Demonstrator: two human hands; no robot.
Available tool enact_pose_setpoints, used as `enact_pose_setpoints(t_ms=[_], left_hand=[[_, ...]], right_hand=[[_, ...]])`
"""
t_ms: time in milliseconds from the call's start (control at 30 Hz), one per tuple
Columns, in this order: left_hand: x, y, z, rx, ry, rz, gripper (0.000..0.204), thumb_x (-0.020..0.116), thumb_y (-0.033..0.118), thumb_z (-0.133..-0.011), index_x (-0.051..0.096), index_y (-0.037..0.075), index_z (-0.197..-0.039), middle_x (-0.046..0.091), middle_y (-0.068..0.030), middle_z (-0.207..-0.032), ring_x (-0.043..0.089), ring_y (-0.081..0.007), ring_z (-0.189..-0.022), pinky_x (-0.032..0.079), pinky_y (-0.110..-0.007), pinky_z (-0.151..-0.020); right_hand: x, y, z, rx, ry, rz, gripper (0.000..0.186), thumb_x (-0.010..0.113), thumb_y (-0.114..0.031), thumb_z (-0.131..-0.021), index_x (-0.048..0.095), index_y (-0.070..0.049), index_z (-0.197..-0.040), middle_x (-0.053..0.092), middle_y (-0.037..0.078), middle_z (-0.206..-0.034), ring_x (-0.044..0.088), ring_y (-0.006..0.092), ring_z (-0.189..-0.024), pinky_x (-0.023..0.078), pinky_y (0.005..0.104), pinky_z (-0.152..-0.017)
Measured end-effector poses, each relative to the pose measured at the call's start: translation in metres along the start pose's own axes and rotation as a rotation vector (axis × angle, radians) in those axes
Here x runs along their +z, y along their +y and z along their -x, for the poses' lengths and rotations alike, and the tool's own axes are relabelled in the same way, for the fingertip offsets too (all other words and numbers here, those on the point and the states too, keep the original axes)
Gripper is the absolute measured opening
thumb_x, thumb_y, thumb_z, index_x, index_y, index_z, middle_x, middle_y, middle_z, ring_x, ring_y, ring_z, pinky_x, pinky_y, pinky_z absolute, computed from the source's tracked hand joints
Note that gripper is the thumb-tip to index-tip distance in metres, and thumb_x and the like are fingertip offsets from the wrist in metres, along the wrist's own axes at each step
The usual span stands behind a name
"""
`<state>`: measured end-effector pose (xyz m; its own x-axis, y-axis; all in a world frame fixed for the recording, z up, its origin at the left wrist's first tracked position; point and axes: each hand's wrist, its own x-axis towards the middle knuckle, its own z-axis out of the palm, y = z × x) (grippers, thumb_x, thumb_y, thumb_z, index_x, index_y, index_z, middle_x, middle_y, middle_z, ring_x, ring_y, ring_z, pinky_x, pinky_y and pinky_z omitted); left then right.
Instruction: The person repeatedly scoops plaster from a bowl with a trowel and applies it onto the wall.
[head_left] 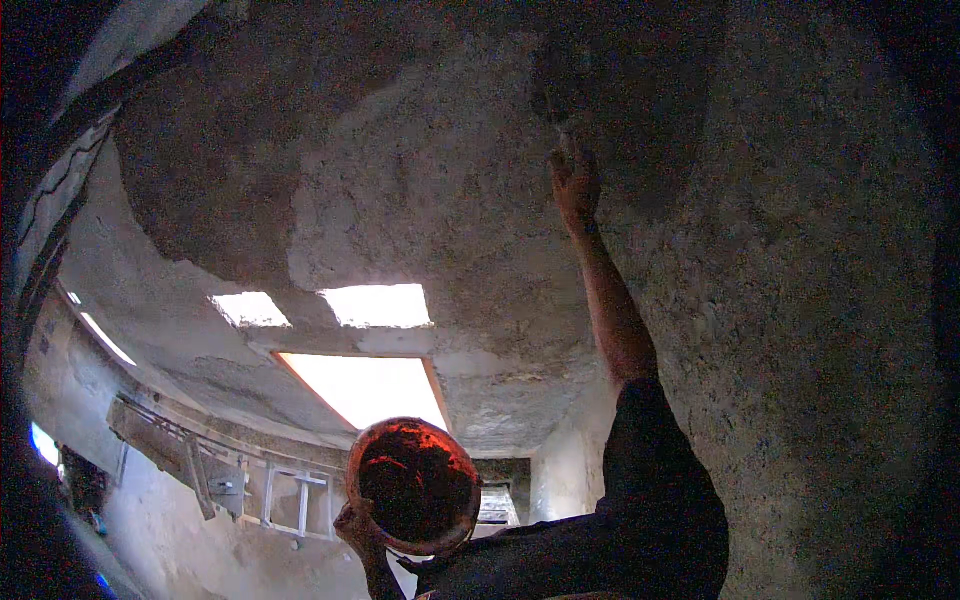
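My left hand (356, 526) is closed on the side of a round orange-red bucket (455, 455), held low in front of me with its mouth facing me. The inside is dark, and what lies in it is hard to make out. High up, my right arm stretches to the rough plastered wall (430, 190). Its hand (576, 188) is closed around the handle of what looks like a trowel (562, 130). The blade is against or close to a dark, damp-looking patch (640, 90); shadow hides its outline.
A bright framed opening (365, 388) and two smaller openings (376, 305) pierce the wall. Beyond the bucket, a pale wooden frame (297, 500) and long boards (165, 440) appear at the lower left. Another rough wall surface (820, 330) rises close on my right.
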<state>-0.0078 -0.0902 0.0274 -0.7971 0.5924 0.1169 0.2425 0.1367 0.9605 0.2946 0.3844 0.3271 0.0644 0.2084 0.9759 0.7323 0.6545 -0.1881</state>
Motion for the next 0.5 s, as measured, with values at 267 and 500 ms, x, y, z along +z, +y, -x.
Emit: enact_pose_setpoints(t_ms=[267,500], left_hand=[[0.0,-0.006,0.002,-0.13,0.063,0.164,0.022,0.063,0.017,-0.073,0.061,-0.003,-0.065,0.055,-0.0025,-0.058,0.045,-0.0108,-0.052,0.032,-0.027,-0.048],[0.004,-0.006,0.0,-0.039,0.033,0.068,0.027,0.063,0.023,-0.076,0.062,-0.003,-0.067,0.057,-0.0037,-0.059,0.046,-0.0103,-0.053,0.034,-0.026,-0.049]], right_hand=[[-0.002,0.014,0.003,0.154,-0.024,-0.028,0.047,0.05,-0.029,-0.087,0.04,-0.005,-0.125,0.047,0.02,-0.12,0.044,0.0365,-0.111,0.035,0.0429,-0.093],[-0.009,0.022,0.003,0.243,-0.094,-0.236,0.042,0.046,-0.027,-0.089,0.041,-0.004,-0.124,0.047,0.016,-0.121,0.044,0.0306,-0.113,0.029,0.04,-0.099]])
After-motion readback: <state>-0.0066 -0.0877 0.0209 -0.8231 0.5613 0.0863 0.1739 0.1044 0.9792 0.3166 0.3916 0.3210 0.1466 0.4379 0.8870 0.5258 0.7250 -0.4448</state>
